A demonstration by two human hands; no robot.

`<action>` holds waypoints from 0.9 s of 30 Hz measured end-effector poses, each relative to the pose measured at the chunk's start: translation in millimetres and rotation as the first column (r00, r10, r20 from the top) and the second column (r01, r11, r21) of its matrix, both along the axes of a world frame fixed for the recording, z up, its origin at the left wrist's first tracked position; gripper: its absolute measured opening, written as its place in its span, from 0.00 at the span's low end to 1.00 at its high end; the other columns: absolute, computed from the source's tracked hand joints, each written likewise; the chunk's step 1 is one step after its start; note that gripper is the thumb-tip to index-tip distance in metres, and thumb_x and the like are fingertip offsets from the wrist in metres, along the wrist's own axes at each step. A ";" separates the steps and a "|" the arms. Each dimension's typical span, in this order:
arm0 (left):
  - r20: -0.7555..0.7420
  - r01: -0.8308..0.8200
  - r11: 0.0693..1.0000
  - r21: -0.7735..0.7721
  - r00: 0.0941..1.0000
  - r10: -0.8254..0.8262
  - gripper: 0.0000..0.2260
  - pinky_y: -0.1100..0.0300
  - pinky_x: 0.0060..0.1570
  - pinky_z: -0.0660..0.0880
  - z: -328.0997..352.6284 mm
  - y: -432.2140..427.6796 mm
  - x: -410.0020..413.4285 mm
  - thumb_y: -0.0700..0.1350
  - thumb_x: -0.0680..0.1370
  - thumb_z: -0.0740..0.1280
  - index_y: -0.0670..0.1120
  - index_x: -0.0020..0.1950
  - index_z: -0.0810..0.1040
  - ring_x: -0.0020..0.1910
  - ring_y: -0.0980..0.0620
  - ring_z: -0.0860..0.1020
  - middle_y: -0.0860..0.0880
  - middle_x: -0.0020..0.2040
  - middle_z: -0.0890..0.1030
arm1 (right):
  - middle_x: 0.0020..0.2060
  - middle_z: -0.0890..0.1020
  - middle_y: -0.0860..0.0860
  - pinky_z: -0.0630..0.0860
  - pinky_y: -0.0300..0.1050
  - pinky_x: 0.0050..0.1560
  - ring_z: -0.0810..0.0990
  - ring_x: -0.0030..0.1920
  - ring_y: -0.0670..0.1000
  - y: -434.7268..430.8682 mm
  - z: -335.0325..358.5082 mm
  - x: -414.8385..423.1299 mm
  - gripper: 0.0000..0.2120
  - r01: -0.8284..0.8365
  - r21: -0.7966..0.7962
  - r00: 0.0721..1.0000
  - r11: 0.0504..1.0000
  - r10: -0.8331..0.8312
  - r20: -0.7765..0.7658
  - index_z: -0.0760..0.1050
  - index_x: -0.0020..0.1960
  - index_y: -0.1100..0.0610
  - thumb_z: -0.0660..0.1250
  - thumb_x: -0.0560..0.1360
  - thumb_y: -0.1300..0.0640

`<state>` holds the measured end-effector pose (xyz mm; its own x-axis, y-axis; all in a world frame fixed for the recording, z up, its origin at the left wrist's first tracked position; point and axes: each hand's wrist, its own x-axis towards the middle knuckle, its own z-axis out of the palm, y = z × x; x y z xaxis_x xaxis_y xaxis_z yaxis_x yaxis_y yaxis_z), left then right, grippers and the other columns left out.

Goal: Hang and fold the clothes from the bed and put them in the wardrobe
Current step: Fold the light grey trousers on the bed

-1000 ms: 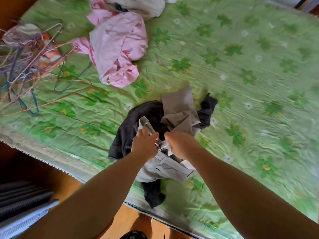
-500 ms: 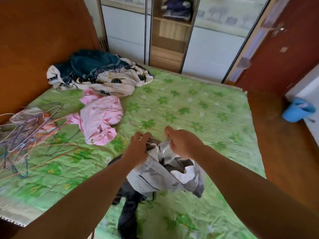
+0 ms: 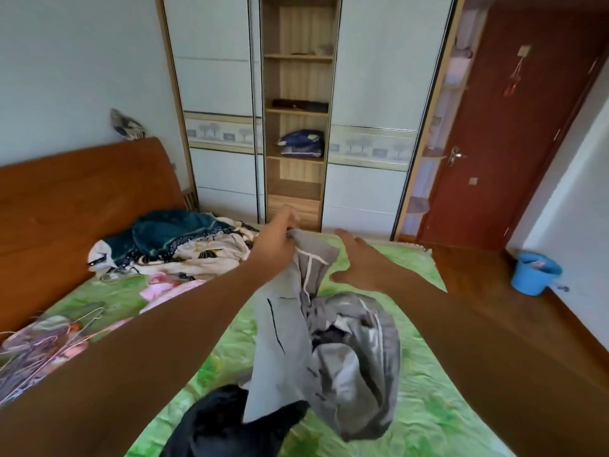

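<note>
Right under me, a black garment lay bunched on the near edge of the bed, with its green flowered cover. Above it hung the grey garment, lifted clear at the top and sagging in a crumpled bundle at the bottom, where it brushed the black one. My left hand held it up, the fingers pinching the top edge of the cloth. My right hand was just beside that edge, palm down over the bed, fingers straight and spread, gripping nothing.

Off to my left, a tangle of wire hangers sat on the cover, and beyond it a pink garment. Further up, against the brown headboard, a heap of teal and cream clothes was piled.

Past the foot of the bed stood the wardrobe, its pale doors parted on an open column of wooden shelves. A folded blue bundle rested on one middle shelf. To the right were a red-brown door and a blue bucket on the wooden floor.
</note>
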<state>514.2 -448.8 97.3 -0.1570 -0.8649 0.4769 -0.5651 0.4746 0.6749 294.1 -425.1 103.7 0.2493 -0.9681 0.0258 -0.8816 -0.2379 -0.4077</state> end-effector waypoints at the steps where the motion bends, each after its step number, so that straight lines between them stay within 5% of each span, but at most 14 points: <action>1: 0.000 0.033 0.999 -0.015 0.999 -0.033 0.21 0.62 0.40 0.71 8.5 1.2 -7.8 0.28 0.71 0.57 0.53 0.53 0.67 0.42 0.53 0.77 0.47 0.45 0.78 | 0.71 0.68 0.59 0.72 0.55 0.65 0.71 0.68 0.61 -1.5 6.3 4.7 0.47 -0.001 -0.048 0.998 0.999 0.004 0.056 0.51 0.81 0.47 0.77 0.71 0.48; 3: -0.011 0.080 0.996 -0.036 0.997 -0.080 0.20 0.56 0.43 0.73 20.1 3.3 -19.2 0.28 0.72 0.59 0.52 0.52 0.66 0.44 0.48 0.78 0.43 0.45 0.79 | 0.67 0.71 0.57 0.73 0.54 0.62 0.72 0.66 0.59 -7.2 18.3 12.5 0.40 0.023 -0.080 0.988 0.997 -0.010 0.157 0.60 0.77 0.51 0.76 0.72 0.47; 5: -0.039 0.099 0.994 -0.046 0.994 -0.100 0.22 0.55 0.45 0.74 27.4 4.5 -24.6 0.26 0.71 0.61 0.52 0.51 0.65 0.45 0.46 0.78 0.42 0.46 0.79 | 0.53 0.78 0.54 0.73 0.48 0.50 0.78 0.54 0.56 -12.4 26.2 18.3 0.21 0.023 -0.074 0.987 0.997 -0.011 0.160 0.74 0.64 0.54 0.73 0.75 0.50; 6: -0.052 0.096 0.995 -0.040 0.994 -0.098 0.23 0.54 0.45 0.74 28.2 4.3 -24.0 0.25 0.70 0.62 0.52 0.51 0.65 0.46 0.46 0.78 0.42 0.47 0.79 | 0.45 0.79 0.53 0.71 0.47 0.45 0.79 0.50 0.57 -12.6 28.4 21.2 0.09 0.011 -0.104 0.995 0.995 0.000 0.104 0.77 0.53 0.55 0.71 0.76 0.52; 8: -0.023 0.062 0.998 -0.025 0.998 -0.062 0.22 0.53 0.47 0.75 24.4 2.3 -17.3 0.26 0.70 0.63 0.50 0.54 0.66 0.48 0.46 0.78 0.44 0.49 0.78 | 0.40 0.78 0.55 0.71 0.47 0.43 0.78 0.46 0.58 -11.7 30.6 26.1 0.08 -0.006 -0.190 1.000 0.982 0.008 0.013 0.73 0.41 0.54 0.65 0.79 0.56; 13: 0.339 -0.128 0.983 0.134 0.938 0.076 0.24 0.49 0.53 0.77 -18.0 -8.9 8.5 0.37 0.73 0.68 0.46 0.69 0.71 0.55 0.43 0.78 0.43 0.57 0.78 | 0.45 0.81 0.59 0.77 0.52 0.50 0.79 0.49 0.61 -13.7 44.7 33.2 0.07 0.065 -0.265 0.996 0.962 -0.047 0.074 0.75 0.42 0.56 0.61 0.77 0.61; 18: 0.519 -0.298 0.918 0.262 0.845 0.126 0.15 0.54 0.51 0.79 -56.9 -12.8 38.3 0.37 0.73 0.64 0.46 0.58 0.79 0.53 0.43 0.80 0.45 0.52 0.82 | 0.48 0.81 0.60 0.77 0.52 0.51 0.79 0.50 0.62 -27.5 69.0 14.4 0.07 0.174 -0.307 0.984 0.936 -0.157 0.079 0.73 0.40 0.56 0.60 0.76 0.61; 24: 0.372 -0.299 0.944 0.137 0.899 0.231 0.12 0.53 0.46 0.77 -33.0 -28.2 47.2 0.36 0.78 0.60 0.42 0.55 0.80 0.48 0.41 0.80 0.41 0.49 0.82 | 0.47 0.80 0.56 0.73 0.49 0.45 0.76 0.44 0.59 -26.4 74.6 -41.6 0.08 0.313 -0.168 0.885 0.935 -0.351 -0.307 0.74 0.46 0.56 0.59 0.79 0.54; 27: 0.290 -0.213 0.975 0.056 0.938 0.188 0.09 0.56 0.37 0.70 3.1 -33.4 22.1 0.34 0.77 0.60 0.45 0.47 0.78 0.44 0.41 0.79 0.45 0.42 0.80 | 0.55 0.78 0.54 0.73 0.52 0.47 0.79 0.54 0.60 -20.5 51.6 -35.9 0.10 0.222 -0.110 0.831 0.969 -0.247 -0.499 0.71 0.56 0.55 0.62 0.77 0.52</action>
